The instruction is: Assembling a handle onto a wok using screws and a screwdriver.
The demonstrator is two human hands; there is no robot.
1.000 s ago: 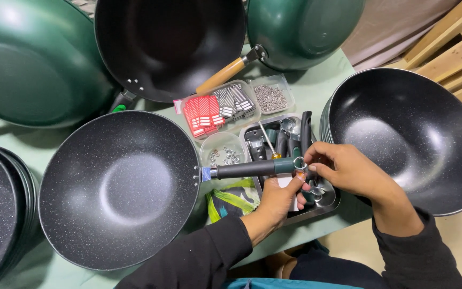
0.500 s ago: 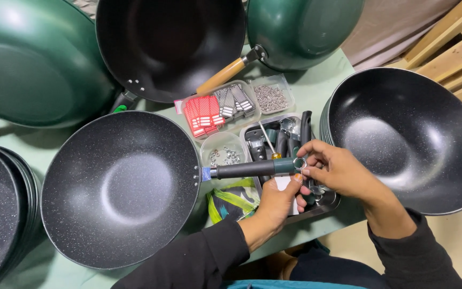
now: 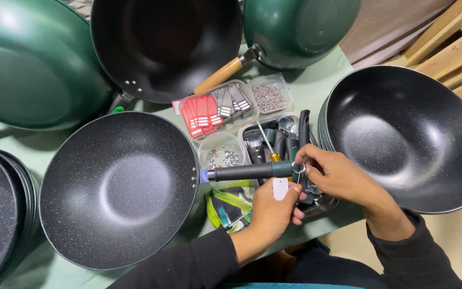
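- two hands meet at the far end of the pan handle (image 3: 244, 172), over a metal tray (image 3: 324, 206) of spare handles and tools at the table's near edge.
- step in hand, as i judge it: fitting a small white tag (image 3: 280, 188) and a metal ring (image 3: 297, 168) onto the handle's end; the tag hangs just below the handle tip, not yet settled.
- left hand (image 3: 272, 210): comes up from below, fingers curled, thumb and forefinger pinching the tag against the handle end.
- right hand (image 3: 338, 176): reaches in from the right, wrist bent, fingertips closed on the ring at the handle tip.
- pan (image 3: 117, 188) lies bowl-up on the table, handle pointing right toward both hands; nothing else steadies it.
- next move likely calls for a fine pinch and a steady handle, since the ring is small and partly hidden by fingers.
- nearby: clear tub of washers (image 3: 223, 156), red tags (image 3: 199, 115), a stack of dark pans (image 3: 407, 134) to the right.
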